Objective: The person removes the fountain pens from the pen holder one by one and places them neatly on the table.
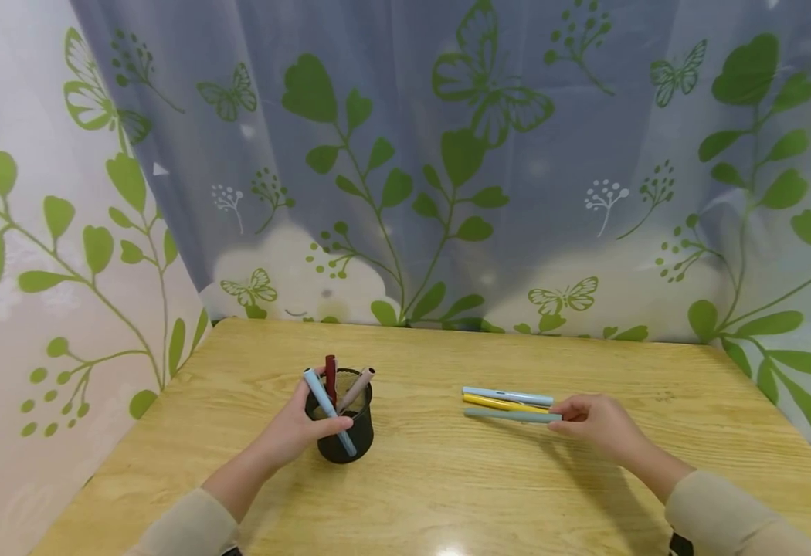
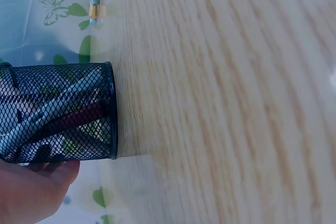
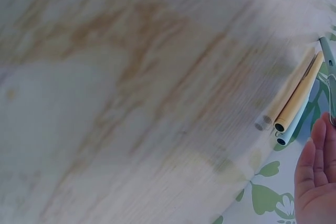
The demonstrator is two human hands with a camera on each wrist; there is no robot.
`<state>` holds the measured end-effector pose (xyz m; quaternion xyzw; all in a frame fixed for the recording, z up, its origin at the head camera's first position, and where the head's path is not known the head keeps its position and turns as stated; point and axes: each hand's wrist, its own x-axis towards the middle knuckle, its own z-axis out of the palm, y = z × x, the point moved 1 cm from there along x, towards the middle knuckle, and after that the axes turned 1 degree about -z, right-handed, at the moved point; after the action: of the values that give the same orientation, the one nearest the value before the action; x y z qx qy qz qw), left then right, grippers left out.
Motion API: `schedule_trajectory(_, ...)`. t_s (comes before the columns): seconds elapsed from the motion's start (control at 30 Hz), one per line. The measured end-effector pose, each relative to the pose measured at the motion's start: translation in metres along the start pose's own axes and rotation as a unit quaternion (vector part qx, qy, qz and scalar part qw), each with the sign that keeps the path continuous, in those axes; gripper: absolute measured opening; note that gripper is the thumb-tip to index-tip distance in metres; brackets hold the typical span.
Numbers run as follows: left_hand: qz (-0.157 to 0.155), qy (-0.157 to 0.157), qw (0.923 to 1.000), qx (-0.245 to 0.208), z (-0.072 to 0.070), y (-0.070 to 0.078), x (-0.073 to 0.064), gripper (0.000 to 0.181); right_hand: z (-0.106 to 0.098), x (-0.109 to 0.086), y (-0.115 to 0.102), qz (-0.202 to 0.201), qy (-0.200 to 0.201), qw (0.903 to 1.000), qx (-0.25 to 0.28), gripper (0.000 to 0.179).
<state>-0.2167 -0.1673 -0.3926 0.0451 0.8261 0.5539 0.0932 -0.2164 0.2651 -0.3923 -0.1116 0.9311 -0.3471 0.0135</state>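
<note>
Seemingly a home: butterfly-print curtain (image 1: 405,116) behind a wood-grain table (image 1: 433,486).

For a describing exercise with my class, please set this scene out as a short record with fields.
Left hand: grips the cup
Right hand: pinches the grey-green pen near one end
In cup: blue pen, red pen, beige pen
On table: other blue pen, yellow pen, side by side
Backdrop: leaf-and-butterfly cloth

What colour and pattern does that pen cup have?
The pen cup is black, with a net-like mesh, clearest in the left wrist view.
</note>
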Motion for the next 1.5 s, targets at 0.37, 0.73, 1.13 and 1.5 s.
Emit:
schedule_trajectory(0.37, 0.008, 0.005, 1.0, 0.001, -0.002, -0.001, -0.003, 0.091, 0.007, 0.003, 0.003, -0.031, -0.016, 0.9994, -0.002, 0.021)
schedule_trajectory(0.73, 0.006, 0.0, 1.0, -0.003, -0.002, 0.0, 0.0, 0.09, 0.01, 0.004, 0.005, -0.064, -0.029, 0.9951, -0.07, 0.017)
schedule_trajectory(1.13, -0.004, 0.007, 1.0, 0.005, -0.002, -0.001, 0.0, 0.088, 0.01, 0.006, 0.003, -0.059, -0.022, 0.9888, -0.135, 0.016)
schedule_trajectory(1.5, 0.001, -0.001, 1.0, -0.001, 0.001, -0.001, 0.001, 0.091, 0.01, 0.009, 0.004, -0.028, -0.033, 0.9857, -0.163, 0.015)
